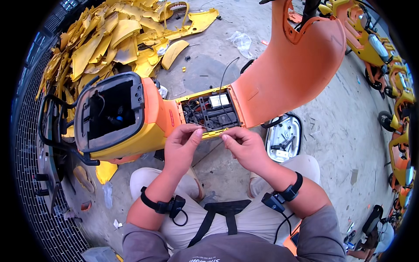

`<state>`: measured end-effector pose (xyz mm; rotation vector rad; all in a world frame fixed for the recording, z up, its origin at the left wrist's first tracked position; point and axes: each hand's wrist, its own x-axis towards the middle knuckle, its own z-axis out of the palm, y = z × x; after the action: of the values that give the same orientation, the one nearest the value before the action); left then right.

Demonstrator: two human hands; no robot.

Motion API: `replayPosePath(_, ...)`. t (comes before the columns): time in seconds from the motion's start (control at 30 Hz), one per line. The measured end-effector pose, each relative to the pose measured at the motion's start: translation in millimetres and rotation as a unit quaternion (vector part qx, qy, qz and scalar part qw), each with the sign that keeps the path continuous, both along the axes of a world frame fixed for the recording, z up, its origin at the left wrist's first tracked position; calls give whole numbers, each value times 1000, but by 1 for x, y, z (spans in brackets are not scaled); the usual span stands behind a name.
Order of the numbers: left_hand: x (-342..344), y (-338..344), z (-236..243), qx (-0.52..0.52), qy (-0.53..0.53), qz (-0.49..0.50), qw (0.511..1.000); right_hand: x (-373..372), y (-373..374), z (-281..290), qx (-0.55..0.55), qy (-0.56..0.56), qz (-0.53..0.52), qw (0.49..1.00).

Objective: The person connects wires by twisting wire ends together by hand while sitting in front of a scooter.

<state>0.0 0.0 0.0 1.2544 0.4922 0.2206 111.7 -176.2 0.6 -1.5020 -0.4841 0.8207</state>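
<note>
Where the left hand [181, 144] and the right hand [248, 148] sit at the near edge of the wiring compartment [212, 134], each grip is narrow, with the digits close together; whether either pinches anything cannot be told. The compartment lies just beyond the hands, midway along the scooter body [155, 102]. Its cables [201, 107] are probably light, flexible and easily snagged, best taken by thicker bundles rather than single strands; the rim is likely stiff. In appearance, the compartment is a yellow-rimmed recess packed with black wiring and a pale module [219, 101]. Beside it, an orange panel [288, 76] curves upward; yellow shells [126, 32] lie piled beyond.
</note>
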Motion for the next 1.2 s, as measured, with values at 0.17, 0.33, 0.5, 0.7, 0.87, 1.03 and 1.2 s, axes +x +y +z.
replayPosePath(0.17, 3, -4, 16, 547, -75, 101, 828, 1, 5, 0, -25, -209, -6, 978)
replayPosePath(0.33, 6, 4, 21, 557, -108, 58, 822, 3, 1, 0, -16, -328, 27, 944)
replayPosePath(0.5, 3, 6, 16, 454, -103, -2, 885, 3, 0, -4, -20, -395, 48, 917)
replayPosePath(0.7, 1, 8, 12, 222, 26, -5, 975, 2, -1, -3, -41, -446, 69, 891)
replayPosePath(0.87, -2, 25, 10, -86, 55, -58, 993, 6, -2, -1, -15, -510, 62, 858)
replayPosePath(1.03, -6, 36, 17, -202, 51, -117, 971, 16, -3, -1, 34, -476, 67, 876)
replayPosePath(1.2, -7, 32, 13, -239, 3, -141, 961, 17, -1, -3, 82, -333, 74, 937)
